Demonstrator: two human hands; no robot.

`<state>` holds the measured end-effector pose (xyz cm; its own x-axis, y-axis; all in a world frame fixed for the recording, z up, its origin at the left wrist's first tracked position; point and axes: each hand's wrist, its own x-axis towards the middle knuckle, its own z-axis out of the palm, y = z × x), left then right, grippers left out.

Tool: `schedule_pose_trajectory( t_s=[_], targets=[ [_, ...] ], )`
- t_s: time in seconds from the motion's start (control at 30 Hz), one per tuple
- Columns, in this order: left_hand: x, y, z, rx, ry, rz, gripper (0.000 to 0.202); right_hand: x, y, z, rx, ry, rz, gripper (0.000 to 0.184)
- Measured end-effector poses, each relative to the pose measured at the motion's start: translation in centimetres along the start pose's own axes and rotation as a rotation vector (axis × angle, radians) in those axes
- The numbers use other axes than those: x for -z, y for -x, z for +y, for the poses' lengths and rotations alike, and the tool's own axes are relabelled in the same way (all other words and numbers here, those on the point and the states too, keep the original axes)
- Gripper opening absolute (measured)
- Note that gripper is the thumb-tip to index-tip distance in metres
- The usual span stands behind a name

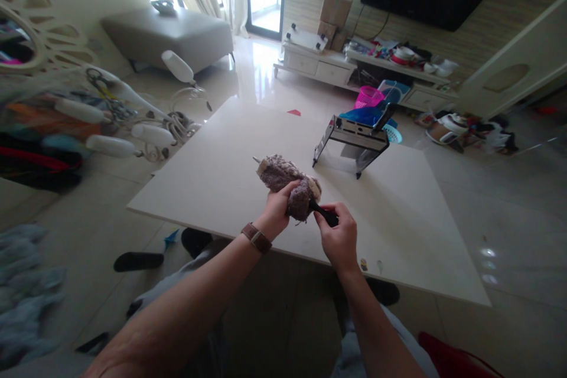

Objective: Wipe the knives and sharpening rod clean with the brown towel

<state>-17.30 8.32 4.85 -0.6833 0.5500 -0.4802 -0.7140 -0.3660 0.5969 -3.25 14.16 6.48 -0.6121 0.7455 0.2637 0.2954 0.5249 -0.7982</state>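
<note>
My left hand point(280, 208), with a brown strap on its wrist, is wrapped round a fuzzy grey-brown bundle point(283, 174) above the white tabletop point(212, 171). The bundle has paler beige patches, and a thin light tip sticks out at its far left end. What kind of thing it is, I cannot make out. In my right hand point(340, 235) is a black handle point(326, 214), its front end meeting the bundle's near right side. Whatever the handle carries is hidden by the fuzz. Beyond my hands, a black-and-silver framed device point(358, 133) stands on the tabletop.
Two small items point(364, 264) lie near the table's front edge. A lamp with white shades point(177, 66) stands by its left side. Behind are a pink basket point(369, 96), a low TV cabinet point(330, 71) and a grey bench point(177, 35). Grey fluff point(29, 289) lies at lower left.
</note>
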Motion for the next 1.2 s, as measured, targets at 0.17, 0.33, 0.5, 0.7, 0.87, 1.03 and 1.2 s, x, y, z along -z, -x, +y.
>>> schedule_pose_trajectory(
  t_s=[0.17,0.33,0.5,0.7,0.87,1.03,1.2],
  targets=[
    [-0.02,-0.04,-0.09,-0.003,0.006,0.005,0.041,0.0,-0.01,0.15,0.004,0.001,0.003,0.007],
    [0.08,-0.09,-0.09,0.012,0.009,-0.006,0.041,-0.02,0.03,0.15,0.002,0.001,0.009,0.006],
    [0.04,-0.23,-0.21,0.002,0.018,0.007,0.04,0.01,-0.02,0.06,0.011,0.001,0.013,0.006],
    [0.14,-0.27,-0.33,0.015,0.015,-0.003,0.04,0.1,0.01,-0.04,0.007,0.003,0.013,0.006],
    [0.14,-0.29,-0.35,0.01,0.014,-0.004,0.039,0.08,0.04,0.04,0.005,0.003,0.01,0.006],
    [0.16,-0.33,-0.39,0.004,0.013,0.002,0.038,0.06,0.02,0.05,0.002,-0.007,0.008,0.006],
    [0.27,-0.34,-0.42,0.008,0.008,-0.023,0.037,0.02,0.01,0.14,0.009,0.003,0.008,0.006]
  ],
)
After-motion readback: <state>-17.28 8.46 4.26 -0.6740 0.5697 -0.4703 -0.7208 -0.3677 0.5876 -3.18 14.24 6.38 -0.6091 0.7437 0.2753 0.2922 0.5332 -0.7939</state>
